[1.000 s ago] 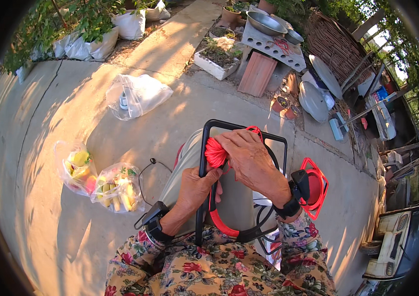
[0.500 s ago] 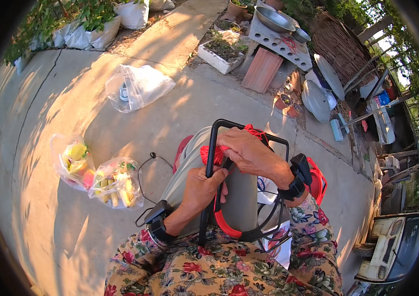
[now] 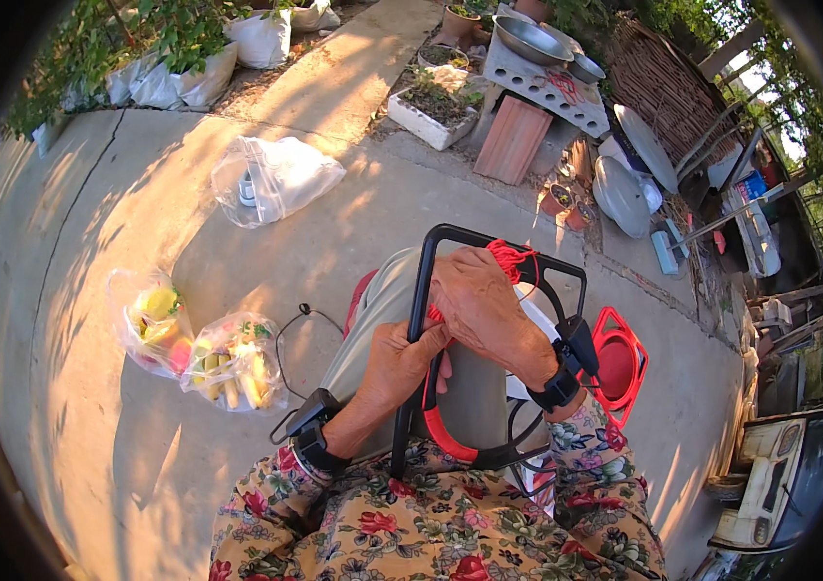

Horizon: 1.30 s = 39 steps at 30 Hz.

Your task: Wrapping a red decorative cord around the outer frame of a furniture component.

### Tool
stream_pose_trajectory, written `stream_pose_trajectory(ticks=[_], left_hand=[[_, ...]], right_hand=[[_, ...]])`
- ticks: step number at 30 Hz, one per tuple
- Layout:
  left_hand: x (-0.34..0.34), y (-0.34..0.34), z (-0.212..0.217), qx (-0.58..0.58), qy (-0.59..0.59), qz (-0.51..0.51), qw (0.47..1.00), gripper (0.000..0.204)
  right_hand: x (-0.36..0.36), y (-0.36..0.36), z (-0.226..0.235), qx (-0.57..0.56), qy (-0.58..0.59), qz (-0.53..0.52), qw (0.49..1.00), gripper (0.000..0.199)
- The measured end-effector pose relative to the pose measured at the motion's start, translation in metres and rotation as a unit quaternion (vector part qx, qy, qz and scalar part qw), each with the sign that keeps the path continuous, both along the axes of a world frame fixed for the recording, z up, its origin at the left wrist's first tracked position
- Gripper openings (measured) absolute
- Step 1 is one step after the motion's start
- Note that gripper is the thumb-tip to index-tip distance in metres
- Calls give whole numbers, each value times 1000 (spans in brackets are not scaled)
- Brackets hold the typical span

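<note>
Black tubular metal frame stood upright across the person's lap, propped against the grey trouser leg, likely so both hands could work on it. Left hand was clenched round the frame's left upright, fingers wrapped on the tube, steadying it. Right hand lay over the top part of the frame, fingers closed on red cord bunched at the top bar, seemingly pinched to keep it taut. More red cord or banding curved along the lower edge of the frame. Both wrists carried black strapped devices. Floral sleeves filled the bottom of the view. Red plastic stool sat just beside the right forearm. On the concrete ground, two clear bags of fruit and vegetables lay to the left, near each other; another clear bag lay farther off. Grey block stand with metal basins stood well apart.
</note>
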<state>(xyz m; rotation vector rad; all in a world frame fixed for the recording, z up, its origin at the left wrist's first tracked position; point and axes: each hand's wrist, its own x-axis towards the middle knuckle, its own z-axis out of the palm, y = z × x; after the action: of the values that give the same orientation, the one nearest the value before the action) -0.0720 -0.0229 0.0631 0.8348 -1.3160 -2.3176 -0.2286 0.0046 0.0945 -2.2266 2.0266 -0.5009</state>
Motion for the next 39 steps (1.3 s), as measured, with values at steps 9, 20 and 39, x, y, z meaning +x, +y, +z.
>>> stream_pose_trajectory(ticks=[9, 20, 39], left_hand=[[7, -6, -9, 84, -2, 34, 996, 23], [8, 1, -6, 65, 43, 23, 997, 25], [16, -2, 5, 90, 39, 63, 993, 26]], right_hand=[[18, 124, -9, -19, -390, -259, 883, 16], [31, 77, -67, -69, -415, -240, 875, 44], [10, 137, -46, 4, -372, -233, 899, 22]])
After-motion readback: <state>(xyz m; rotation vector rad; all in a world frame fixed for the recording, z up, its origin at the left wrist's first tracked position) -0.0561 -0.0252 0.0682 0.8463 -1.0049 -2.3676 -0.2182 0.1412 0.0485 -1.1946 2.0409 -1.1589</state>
